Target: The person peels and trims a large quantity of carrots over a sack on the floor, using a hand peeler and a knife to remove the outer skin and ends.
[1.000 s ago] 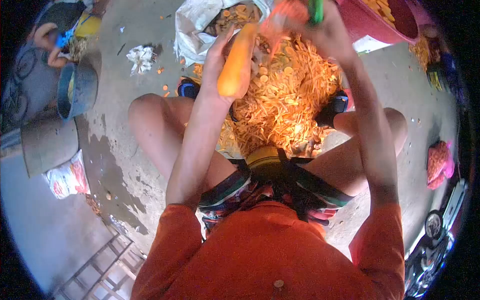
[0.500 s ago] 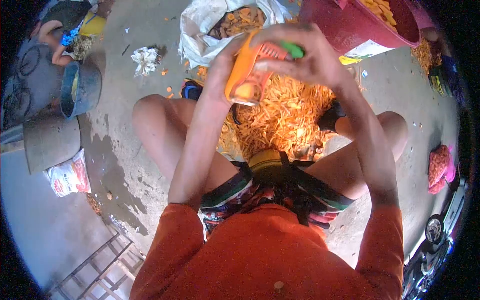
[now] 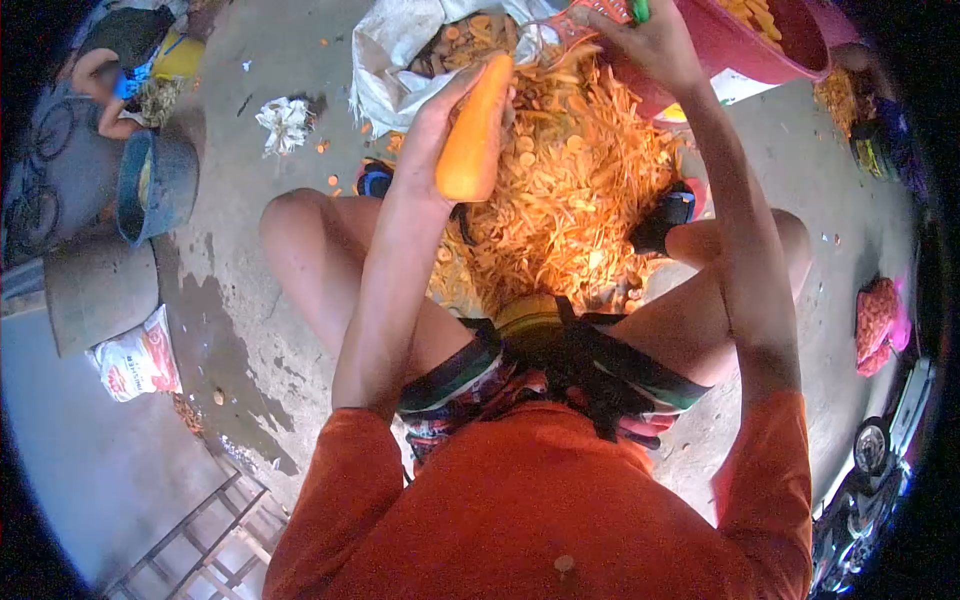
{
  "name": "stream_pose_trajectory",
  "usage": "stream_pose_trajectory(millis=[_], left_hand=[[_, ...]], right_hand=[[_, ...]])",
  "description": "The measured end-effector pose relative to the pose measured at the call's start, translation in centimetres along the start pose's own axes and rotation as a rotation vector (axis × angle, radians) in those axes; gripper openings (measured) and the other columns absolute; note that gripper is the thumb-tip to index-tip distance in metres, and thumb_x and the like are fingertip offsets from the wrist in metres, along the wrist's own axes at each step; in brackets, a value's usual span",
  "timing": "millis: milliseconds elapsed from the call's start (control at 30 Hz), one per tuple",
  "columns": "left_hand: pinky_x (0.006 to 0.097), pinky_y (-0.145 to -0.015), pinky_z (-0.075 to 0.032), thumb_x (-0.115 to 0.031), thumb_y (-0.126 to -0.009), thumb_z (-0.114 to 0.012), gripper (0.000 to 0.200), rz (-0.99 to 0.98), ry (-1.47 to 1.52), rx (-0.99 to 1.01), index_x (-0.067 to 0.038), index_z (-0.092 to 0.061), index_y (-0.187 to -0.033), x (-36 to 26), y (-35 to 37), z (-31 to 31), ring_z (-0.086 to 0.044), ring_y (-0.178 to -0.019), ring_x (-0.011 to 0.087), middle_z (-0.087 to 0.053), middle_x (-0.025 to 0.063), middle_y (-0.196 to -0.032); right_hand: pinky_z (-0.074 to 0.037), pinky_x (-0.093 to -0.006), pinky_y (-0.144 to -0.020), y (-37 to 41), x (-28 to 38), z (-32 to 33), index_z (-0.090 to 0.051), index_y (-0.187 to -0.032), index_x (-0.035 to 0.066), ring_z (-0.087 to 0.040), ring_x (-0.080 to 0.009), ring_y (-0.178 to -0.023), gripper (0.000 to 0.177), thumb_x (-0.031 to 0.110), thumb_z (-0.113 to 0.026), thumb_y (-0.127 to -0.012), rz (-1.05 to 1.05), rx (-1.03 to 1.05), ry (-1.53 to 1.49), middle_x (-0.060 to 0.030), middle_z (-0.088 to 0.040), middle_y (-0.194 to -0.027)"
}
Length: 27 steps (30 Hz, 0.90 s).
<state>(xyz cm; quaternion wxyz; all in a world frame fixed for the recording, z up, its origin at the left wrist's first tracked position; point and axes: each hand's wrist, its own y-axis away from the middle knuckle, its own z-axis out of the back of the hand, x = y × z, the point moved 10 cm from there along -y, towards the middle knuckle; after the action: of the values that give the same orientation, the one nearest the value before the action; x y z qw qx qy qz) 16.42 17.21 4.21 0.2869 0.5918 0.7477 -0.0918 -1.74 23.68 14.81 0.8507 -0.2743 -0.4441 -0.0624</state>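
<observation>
My left hand [image 3: 428, 140] is wrapped round a thick orange carrot [image 3: 472, 140], its smooth surface peeled and its flat broad end towards me. Up and to the right, my right hand [image 3: 655, 48] grips a peeler [image 3: 572, 22] with reddish-orange slots and a bit of green, held apart from the carrot. The peeler is partly blurred and near the top edge of the view. Below both hands, a large heap of carrot peelings [image 3: 570, 220] with cut round pieces lies on the floor between my legs.
A white sack [image 3: 372, 80] of carrot pieces stands ahead. To its right is a red tub [image 3: 740, 50] holding peeled carrots. A blue bucket [image 3: 165, 185] and another person [image 3: 100, 75] are at the left. A red net bag [image 3: 877, 320] lies at the right.
My right hand has swung up and to the right, taking the peeler off the carrot. My left hand still holds the carrot, now fully in sight, in nearly the same place.
</observation>
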Motion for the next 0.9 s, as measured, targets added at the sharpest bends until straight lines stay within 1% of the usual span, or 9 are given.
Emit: stream_pose_trajectory(millis=[133,200,300,367,433,500,667,767,900], left_hand=[[0.026,-0.066,-0.057,-0.027,-0.1,-0.055,0.037,-0.073,-0.064,-0.346,-0.005,-0.056,-0.129,-0.2,0.2,0.6,-0.067,-0.077,0.0138,-0.067,0.0062,-0.101],[0.0264,-0.064,-0.057,-0.027,-0.1,-0.055,0.036,-0.082,-0.154,-0.249,-0.006,-0.057,-0.128,-0.2,0.4,-0.2,-0.067,-0.075,0.0137,-0.067,0.006,-0.099],[0.0277,-0.059,-0.057,-0.029,-0.099,-0.058,0.035,-0.103,-0.295,-0.158,-0.005,-0.06,-0.124,-0.1,0.8,-0.4,-0.066,-0.073,0.0131,-0.068,0.0049,-0.094],[0.0259,-0.069,-0.058,-0.022,-0.098,-0.059,0.03,-0.059,-0.07,-0.121,-0.003,-0.061,-0.121,-0.2,0.3,0.0,-0.068,-0.086,0.0159,-0.068,0.0088,-0.103],[0.0268,-0.066,-0.057,-0.029,-0.097,-0.061,0.035,-0.07,-0.027,-0.119,-0.002,-0.061,-0.12,0.0,0.1,-1.1,-0.067,-0.076,0.0127,-0.069,0.0052,-0.092],[0.027,-0.057,-0.057,-0.025,-0.099,-0.057,0.029,-0.112,-0.023,-0.387,-0.003,-0.061,-0.118,-0.2,1.0,-0.9,-0.068,-0.078,0.0171,-0.069,0.0087,-0.095],[0.0318,-0.064,-0.059,-0.028,-0.101,-0.054,0.033,-0.009,0.032,-0.03,-0.002,-0.06,-0.12,0.2,0.3,0.3,-0.068,-0.076,0.0197,-0.068,0.0099,-0.1],[0.0291,-0.06,-0.06,-0.031,-0.098,-0.06,0.034,-0.215,-0.023,-0.38,-0.005,-0.06,-0.118,-1.3,0.1,0.7,-0.067,-0.075,0.0147,-0.067,0.0065,-0.099],[0.0297,-0.058,-0.06,-0.033,-0.097,-0.06,0.034,-0.098,-0.264,-0.18,-0.008,-0.06,-0.12,-0.1,1.4,-1.2,-0.067,-0.073,0.0137,-0.067,0.006,-0.097]], right_hand=[[-0.054,-0.0333,-0.081,4.0,9.9,-6.2,-0.068,-0.11,0.005,-0.066,-0.0144,-0.091,0.027,0.016,-0.077,-0.087,0.487,0.262,-0.003,-0.0048,-0.072,-0.096],[-0.054,-0.0331,-0.082,3.3,8.4,-4.6,-0.068,-0.109,0.005,-0.067,-0.0142,-0.09,0.027,0.016,-0.077,-0.087,0.476,0.147,-0.043,-0.0047,-0.073,-0.096],[-0.05,-0.0211,-0.052,0.0,-1.1,0.3,-0.065,-0.109,0.001,-0.061,-0.0052,-0.061,0.025,0.019,-0.072,-0.092,0.044,-0.071,0.051,0.0002,-0.066,-0.077],[-0.053,-0.0231,-0.062,-0.1,-0.3,-0.1,-0.065,-0.108,0.002,-0.064,-0.0066,-0.072,0.026,0.018,-0.075,-0.09,0.117,-0.053,-0.245,-0.0021,-0.067,-0.082],[-0.053,-0.032,-0.084,1.8,5.4,-4.3,-0.067,-0.107,0.003,-0.064,-0.0133,-0.093,0.024,0.012,-0.076,-0.087,0.217,0.162,-0.332,-0.0053,-0.071,-0.1],[-0.053,-0.0315,-0.085,2.9,9.7,-5.1,-0.067,-0.107,0.003,-0.064,-0.0133,-0.093,0.024,0.011,-0.076,-0.087,0.461,0.21,-0.099,-0.0056,-0.071,-0.097],[-0.053,-0.0312,-0.082,-0.1,-1.1,-0.3,-0.066,-0.105,0.002,-0.066,-0.0139,-0.091,0.022,0.012,-0.075,-0.088,0.07,-0.044,-0.118,-0.0057,-0.071,-0.1],[-0.054,-0.0327,-0.084,2.4,7.6,-4.5,-0.066,-0.11,0.003,-0.066,-0.0151,-0.092,0.029,0.013,-0.078,-0.085,0.285,0.255,-0.158,-0.006,-0.072,-0.099],[-0.051,-0.0311,-0.084,1.1,5.2,-3.0,-0.066,-0.108,0.001,-0.063,-0.0135,-0.094,0.027,0.016,-0.077,-0.087,0.358,0.125,-0.149,-0.0049,-0.07,-0.099]])
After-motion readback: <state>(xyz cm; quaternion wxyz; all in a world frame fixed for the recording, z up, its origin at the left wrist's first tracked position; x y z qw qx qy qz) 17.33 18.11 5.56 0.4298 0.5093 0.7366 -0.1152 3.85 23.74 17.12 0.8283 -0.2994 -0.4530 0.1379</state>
